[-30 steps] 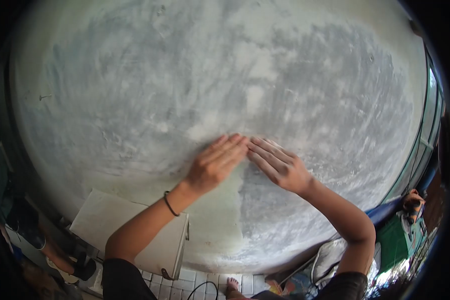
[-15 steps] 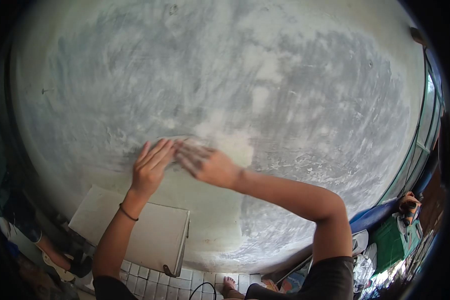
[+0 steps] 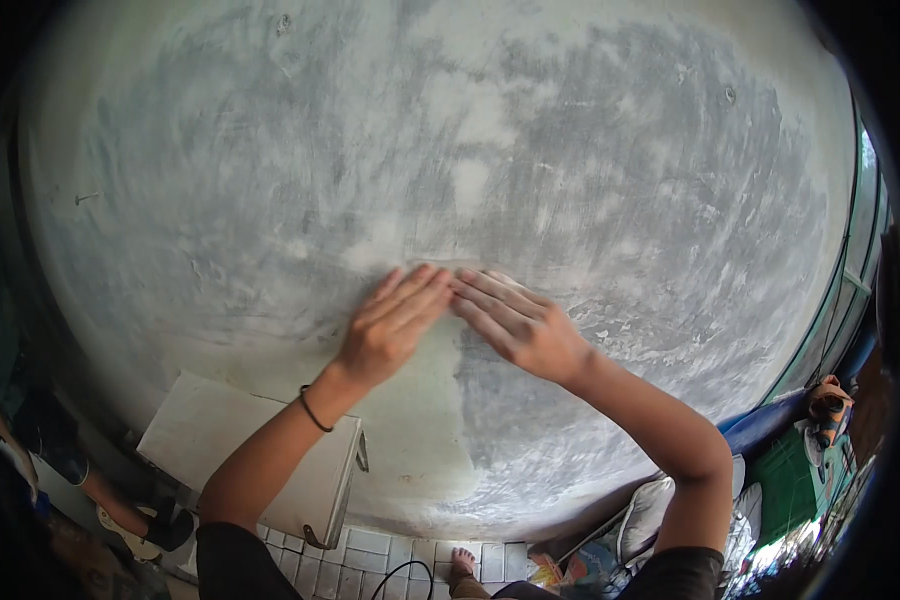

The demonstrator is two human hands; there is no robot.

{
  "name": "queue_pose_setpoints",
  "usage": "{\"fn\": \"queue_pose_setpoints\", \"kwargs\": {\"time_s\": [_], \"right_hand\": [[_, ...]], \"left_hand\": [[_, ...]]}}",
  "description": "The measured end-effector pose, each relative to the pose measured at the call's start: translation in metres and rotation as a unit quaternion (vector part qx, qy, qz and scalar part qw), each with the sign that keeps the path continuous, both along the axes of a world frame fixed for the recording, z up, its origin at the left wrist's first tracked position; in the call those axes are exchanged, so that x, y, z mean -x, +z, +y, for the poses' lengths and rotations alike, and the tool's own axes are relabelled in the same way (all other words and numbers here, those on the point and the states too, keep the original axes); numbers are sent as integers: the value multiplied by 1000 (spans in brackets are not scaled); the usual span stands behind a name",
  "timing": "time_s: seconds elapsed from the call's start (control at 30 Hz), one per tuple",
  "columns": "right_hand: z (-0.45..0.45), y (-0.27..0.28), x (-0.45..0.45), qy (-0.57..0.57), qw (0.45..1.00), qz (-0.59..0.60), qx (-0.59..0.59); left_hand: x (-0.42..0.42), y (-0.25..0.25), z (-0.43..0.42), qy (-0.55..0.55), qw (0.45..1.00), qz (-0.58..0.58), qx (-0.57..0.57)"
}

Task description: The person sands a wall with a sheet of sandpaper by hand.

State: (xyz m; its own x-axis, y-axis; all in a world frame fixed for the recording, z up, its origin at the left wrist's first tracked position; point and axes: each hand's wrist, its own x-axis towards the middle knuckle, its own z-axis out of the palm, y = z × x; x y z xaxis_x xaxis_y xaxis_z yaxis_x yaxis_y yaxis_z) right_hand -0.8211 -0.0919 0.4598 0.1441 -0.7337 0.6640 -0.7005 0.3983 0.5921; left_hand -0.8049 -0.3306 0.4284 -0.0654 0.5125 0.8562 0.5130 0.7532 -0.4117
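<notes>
My left hand (image 3: 395,325) lies flat against the patchy grey and white wall (image 3: 610,190), fingers stretched up and to the right. From the other side my right hand (image 3: 520,320) presses on the same spot, its fingers straight and pointing up-left. The fingertips of both hands meet or nearly meet. A thin pale edge (image 3: 450,263) shows just above them; what it belongs to is hidden under the fingers. Below the hands is a smoother, pale greenish patch of wall (image 3: 410,420). A dark band is round my left wrist.
A white box-like cabinet (image 3: 270,440) stands low at the left, near another person's arm (image 3: 115,505). My bare foot (image 3: 462,560) is on the paving (image 3: 370,545). A green container (image 3: 790,475) and bags (image 3: 645,515) sit lower right. A nail (image 3: 85,198) sticks out of the wall.
Both hands have slid to the right along the wall, staying flat and together. The view has also shifted slightly. On the left, the other person's arm remains in about the same place.
</notes>
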Motion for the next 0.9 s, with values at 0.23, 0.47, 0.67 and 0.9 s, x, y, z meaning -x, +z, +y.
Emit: {"fn": "queue_pose_setpoints", "kwargs": {"time_s": [0.23,0.47,0.67,0.9], "right_hand": [[43,-28,-9,-64,997,-30,23],[-34,-33,-10,-46,998,-26,20],[-79,-36,-4,-17,999,-26,20],[-90,-34,4,13,1000,-25,-11]], "left_hand": [[10,-7,43,-54,998,9,35],[-1,-13,-35,-29,999,-2,23],[-11,-23,-77,24,1000,-4,-1],[-11,-39,-84,63,997,1,-36]]}}
